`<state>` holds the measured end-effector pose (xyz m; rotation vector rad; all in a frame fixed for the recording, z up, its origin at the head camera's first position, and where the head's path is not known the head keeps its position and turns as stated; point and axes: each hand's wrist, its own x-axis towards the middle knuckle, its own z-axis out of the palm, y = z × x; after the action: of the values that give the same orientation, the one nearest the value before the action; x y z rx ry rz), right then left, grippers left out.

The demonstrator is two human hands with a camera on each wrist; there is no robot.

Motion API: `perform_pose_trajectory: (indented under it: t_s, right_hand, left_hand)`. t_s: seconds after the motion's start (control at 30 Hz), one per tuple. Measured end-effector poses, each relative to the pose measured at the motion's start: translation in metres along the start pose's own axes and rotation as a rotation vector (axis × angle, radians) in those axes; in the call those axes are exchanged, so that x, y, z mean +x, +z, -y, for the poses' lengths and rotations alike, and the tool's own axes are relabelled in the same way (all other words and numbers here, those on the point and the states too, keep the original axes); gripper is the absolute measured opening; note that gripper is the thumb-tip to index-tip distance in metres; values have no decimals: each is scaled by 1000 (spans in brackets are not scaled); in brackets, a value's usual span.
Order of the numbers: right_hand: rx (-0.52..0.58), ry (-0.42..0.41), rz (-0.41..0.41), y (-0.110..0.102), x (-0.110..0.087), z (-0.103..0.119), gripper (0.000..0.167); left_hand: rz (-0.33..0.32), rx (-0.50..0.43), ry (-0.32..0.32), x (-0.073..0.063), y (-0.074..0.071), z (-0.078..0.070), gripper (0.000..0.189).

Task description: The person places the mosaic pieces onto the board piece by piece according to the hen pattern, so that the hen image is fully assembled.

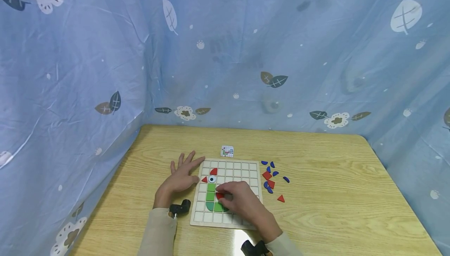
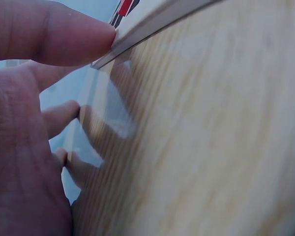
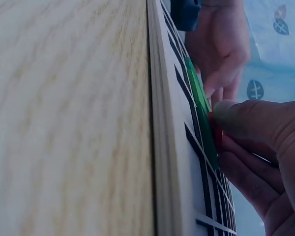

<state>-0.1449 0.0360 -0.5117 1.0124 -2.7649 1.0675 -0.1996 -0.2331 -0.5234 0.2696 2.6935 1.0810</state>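
Note:
A light wooden grid board (image 1: 251, 166) lies on the table with flat coloured pieces set in its squares. My right hand (image 1: 243, 200) is over the board and pinches a small red piece (image 3: 216, 129) between thumb and fingertips, just beside the green squares (image 1: 210, 192). Part of that piece is hidden by the fingers. My left hand (image 1: 181, 178) rests at the board's left edge with spread fingers, its thumb (image 2: 83, 37) against the side. Near it on the board are a red triangle (image 1: 204, 179), a round eye piece (image 1: 212, 179) and a red quarter circle (image 1: 214, 171).
Right of the board lie several blue half-round pieces (image 1: 286, 179), two red squares (image 1: 266, 175) and a red triangle (image 1: 281, 198). A small pattern card (image 1: 227, 151) lies behind the board. A blue patterned curtain (image 1: 225, 52) hangs around the wooden table (image 1: 334, 193).

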Motion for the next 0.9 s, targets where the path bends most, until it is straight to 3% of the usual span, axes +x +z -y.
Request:
perform_pose_trajectory:
  t_s: [0.63, 0.9]
  right_hand:
    - [25, 11, -26, 4, -1, -3, 23]
    - [172, 107, -89, -20, -25, -27, 26]
  left_hand:
    - [-4, -3, 7, 1, 0, 0, 80]
    - [1, 1, 4, 1, 1, 0, 81]
